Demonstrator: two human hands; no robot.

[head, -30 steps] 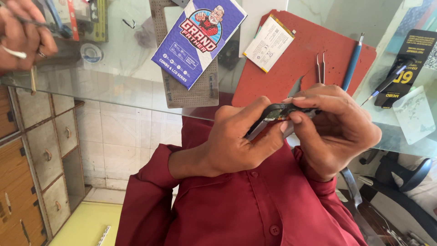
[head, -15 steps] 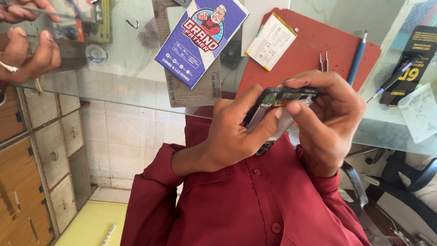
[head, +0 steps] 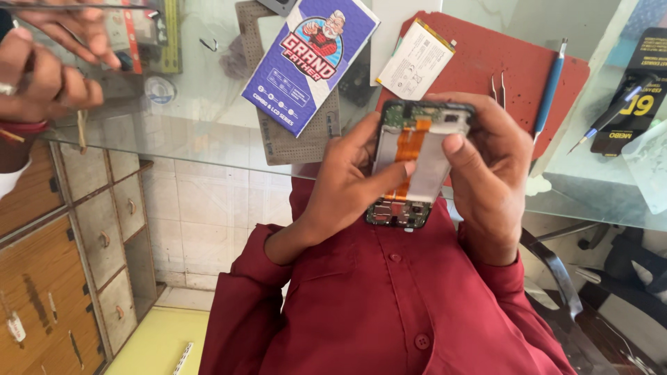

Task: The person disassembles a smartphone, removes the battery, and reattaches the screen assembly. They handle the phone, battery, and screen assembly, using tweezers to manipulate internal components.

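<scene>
I hold an opened phone (head: 419, 167) upright in front of my chest, its inside facing me. An orange flex cable runs down its pale middle, and green circuit boards show at the top and bottom. My left hand (head: 345, 182) grips its left edge, thumb lying across the middle. My right hand (head: 488, 170) wraps the right edge and top, thumb resting on the pale panel.
On the glass table (head: 208, 146) lie a red mat (head: 517, 66) with a white battery (head: 415, 59), tweezers (head: 497, 87) and a blue tool (head: 550, 87). A purple box (head: 309, 59) lies to the left, black packaging (head: 636, 83) to the right. Another person's hands (head: 48, 62) work at the top left.
The phone has turned from edge-on to facing me and risen slightly. My thumbs now rest on its inside. The other person's hands shifted at the top left.
</scene>
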